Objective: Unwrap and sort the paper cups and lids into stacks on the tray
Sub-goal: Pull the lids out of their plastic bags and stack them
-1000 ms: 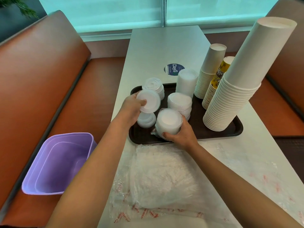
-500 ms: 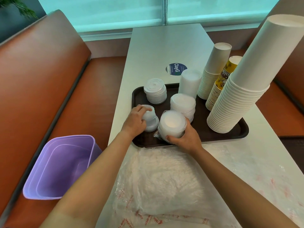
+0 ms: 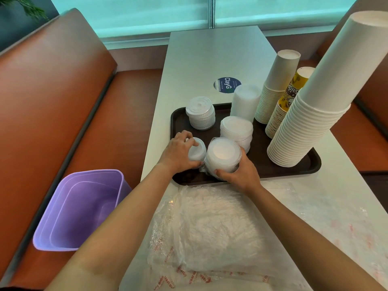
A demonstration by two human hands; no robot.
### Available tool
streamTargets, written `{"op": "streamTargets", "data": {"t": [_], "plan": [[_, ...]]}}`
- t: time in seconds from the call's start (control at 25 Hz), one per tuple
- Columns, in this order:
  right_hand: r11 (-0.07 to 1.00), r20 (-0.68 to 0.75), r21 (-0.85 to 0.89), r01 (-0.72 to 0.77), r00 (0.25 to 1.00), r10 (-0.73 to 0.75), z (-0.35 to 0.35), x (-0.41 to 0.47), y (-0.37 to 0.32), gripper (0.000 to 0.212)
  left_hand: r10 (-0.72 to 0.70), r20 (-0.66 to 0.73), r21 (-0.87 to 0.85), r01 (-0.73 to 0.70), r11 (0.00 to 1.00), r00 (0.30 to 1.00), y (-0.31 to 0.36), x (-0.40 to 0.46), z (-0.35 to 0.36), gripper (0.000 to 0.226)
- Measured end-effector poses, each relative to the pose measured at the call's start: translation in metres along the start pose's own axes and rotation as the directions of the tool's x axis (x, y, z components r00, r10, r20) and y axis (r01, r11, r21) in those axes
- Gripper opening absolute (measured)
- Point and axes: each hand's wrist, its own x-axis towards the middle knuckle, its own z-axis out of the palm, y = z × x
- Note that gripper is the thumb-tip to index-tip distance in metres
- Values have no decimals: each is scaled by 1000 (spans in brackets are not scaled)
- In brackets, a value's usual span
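- Left hand (image 3: 178,153) at the near-left corner of the tray (image 3: 315,166), fingers curled round a small stack of lids (image 3: 197,151), thumb low at the near side.
- Right hand (image 3: 239,175) grips a wrapped lid stack (image 3: 223,156) from the near side, thumb on the front, fingers curled round the right side; a bit of clear wrap pokes out at its lower left.
- The two held stacks sit just beside each other, looks like touching; cannot tell for sure.
- Dark brown tray lies across the white table (image 3: 210,59), near the person.
- Also on the tray: ridged lid stack (image 3: 201,113) at far left, flat lid stack (image 3: 236,131) in the middle just behind the wrapped one, tall clear lid stack (image 3: 245,102) at the far edge.
- Right side of the tray: white cup stack (image 3: 275,87), upside down; yellow printed cup stack (image 3: 287,101) beside it; big white cup stack (image 3: 310,114) nearest the camera, leaning toward the lens.
- Crumpled clear plastic wrapper (image 3: 210,227) with red print lies on the table between the arms, near side of the tray.
- Purple bin (image 3: 79,208) on the orange bench seat (image 3: 52,91), left of the table.
- Round blue sticker (image 3: 227,85) on the table just past the tray.
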Motion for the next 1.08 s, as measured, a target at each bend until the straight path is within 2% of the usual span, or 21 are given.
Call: {"op": "streamTargets", "data": {"t": [0.08,0.2,0.32,0.56,0.72,0.88,1.08], "plan": [[1000,0,-5,-1,1000,1,0,0,0,87,-8,9,6,8,1000,1000,-2,2,-1,62],[1000,-5,-18,-11,1000,11,0,0,0,88,-61,197,-48,72,996,978,-1,6,-5,76],[1000,-11,-11,-14,1000,14,1,1,-2,87,-37,337,90,6,996,941,0,11,-8,97],[1000,-14,-12,-6,1000,6,0,1,-3,86,-177,259,26,176,984,950,0,25,-5,91],[1000,-6,-13,-8,1000,8,0,0,-5,87,-139,313,85,118,989,939,0,29,-2,97],[1000,-7,-16,-13,1000,13,-1,-1,-4,87,-156,315,127,122,984,936,1,32,-4,84],[1000,1,-11,-14,1000,14,0,-1,-4,88,-181,295,174,134,976,938,2,36,-4,81]]}}
